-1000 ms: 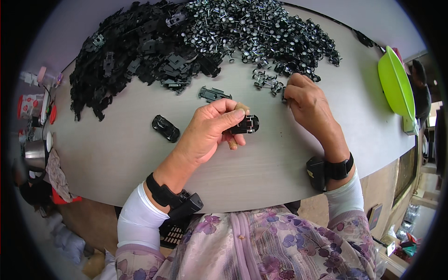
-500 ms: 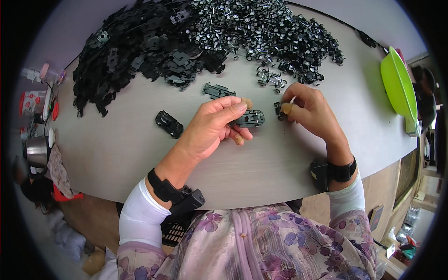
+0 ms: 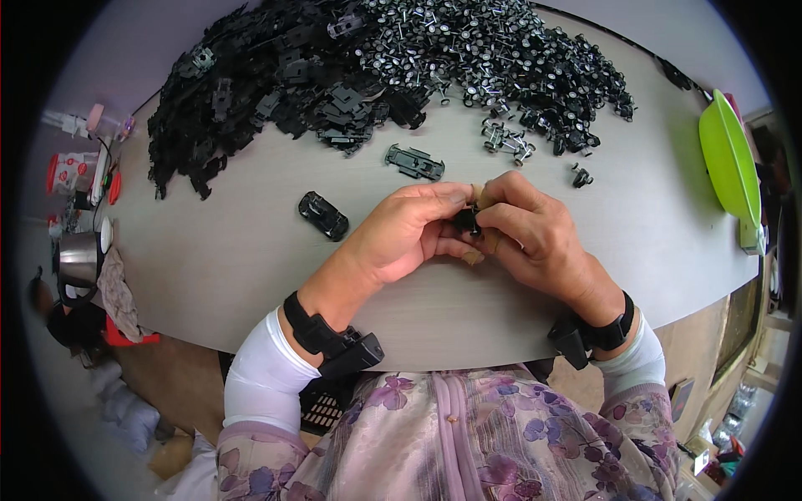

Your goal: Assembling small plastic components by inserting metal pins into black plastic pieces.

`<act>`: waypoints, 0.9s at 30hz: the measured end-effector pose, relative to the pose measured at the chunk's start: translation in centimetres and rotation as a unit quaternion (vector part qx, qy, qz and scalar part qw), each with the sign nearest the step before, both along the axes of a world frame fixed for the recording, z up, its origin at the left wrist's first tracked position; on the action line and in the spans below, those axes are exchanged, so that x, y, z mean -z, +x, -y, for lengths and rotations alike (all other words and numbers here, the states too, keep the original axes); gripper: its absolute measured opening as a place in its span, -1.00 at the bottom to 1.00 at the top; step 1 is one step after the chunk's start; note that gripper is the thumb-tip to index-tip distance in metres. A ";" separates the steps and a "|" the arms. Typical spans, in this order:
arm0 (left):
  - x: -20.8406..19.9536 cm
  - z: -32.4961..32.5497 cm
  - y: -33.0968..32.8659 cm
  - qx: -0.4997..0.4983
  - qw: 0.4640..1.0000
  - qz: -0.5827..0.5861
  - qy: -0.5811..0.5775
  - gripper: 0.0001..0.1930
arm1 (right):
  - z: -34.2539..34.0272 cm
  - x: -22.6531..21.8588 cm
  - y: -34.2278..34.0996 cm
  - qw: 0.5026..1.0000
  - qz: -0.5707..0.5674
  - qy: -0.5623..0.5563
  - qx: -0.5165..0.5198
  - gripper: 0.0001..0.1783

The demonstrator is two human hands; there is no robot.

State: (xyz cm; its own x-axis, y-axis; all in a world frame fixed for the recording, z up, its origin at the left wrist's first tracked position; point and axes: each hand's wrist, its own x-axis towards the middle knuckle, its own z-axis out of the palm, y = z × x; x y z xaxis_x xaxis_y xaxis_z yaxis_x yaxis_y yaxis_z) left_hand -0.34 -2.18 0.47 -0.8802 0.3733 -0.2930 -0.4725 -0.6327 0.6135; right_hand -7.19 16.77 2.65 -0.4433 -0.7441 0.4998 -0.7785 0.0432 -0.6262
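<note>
My left hand (image 3: 413, 230) is closed around a toy car (image 3: 464, 220), mostly covered now by fingers. Its dark body shows only in a narrow gap between the two hands. The right hand (image 3: 535, 230) meets it there, thumb and fingers pinched on a wheel axle (image 3: 476, 224), of which only a small part shows. Tan finger covers are on some fingertips. Left of my hands, a black toy car (image 3: 323, 216) lies on the table. Beyond them lies a loose grey-black car chassis (image 3: 415, 163). One loose wheel axle (image 3: 582, 175) rests right of the right hand.
A heap of black chassis parts (image 3: 242, 92) covers the table's far left. Beside it spreads a large pile of wheel axles (image 3: 493, 58), with a few strays (image 3: 506, 142) at its near edge. A lime-green basin (image 3: 728, 159) stands at the right; a metal kettle (image 3: 79, 260) at the left.
The right hand has come left from the table to the toy car in my left hand, bringing a wheel axle. One axle now shows where that hand was. The whole view has shifted slightly.
</note>
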 end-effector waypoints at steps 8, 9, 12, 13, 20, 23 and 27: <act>0.9 0.2 0.2 -0.021 0.999 -0.021 0.032 -0.81 | -0.3 -0.1 0.0 1.000 0.000 0.006 0.024 -0.80; 0.9 0.1 0.2 -0.020 0.999 -0.020 0.033 -0.81 | -0.3 -0.1 0.1 1.000 0.001 0.006 0.025 -0.80; 0.9 0.0 0.3 -0.023 0.999 -0.012 0.032 -0.87 | -0.1 -0.3 0.4 0.999 0.008 0.017 0.030 -0.83; 0.8 -0.2 0.3 -0.024 1.000 -0.011 0.013 -0.87 | -0.1 -0.3 0.4 0.999 0.008 0.026 0.032 -0.84; -0.9 -0.5 0.4 -0.040 0.996 -0.017 -0.080 -0.85 | 0.3 0.1 0.5 1.000 0.003 0.023 0.010 -0.83; -1.3 -0.3 0.8 -0.020 0.985 -0.067 -0.157 -0.81 | 0.7 -0.4 1.2 1.000 0.023 0.019 0.009 -0.78; -2.4 0.0 1.1 -0.046 0.936 -0.043 -0.348 -0.75 | 0.8 0.5 1.0 0.995 0.081 -0.030 -0.046 -0.74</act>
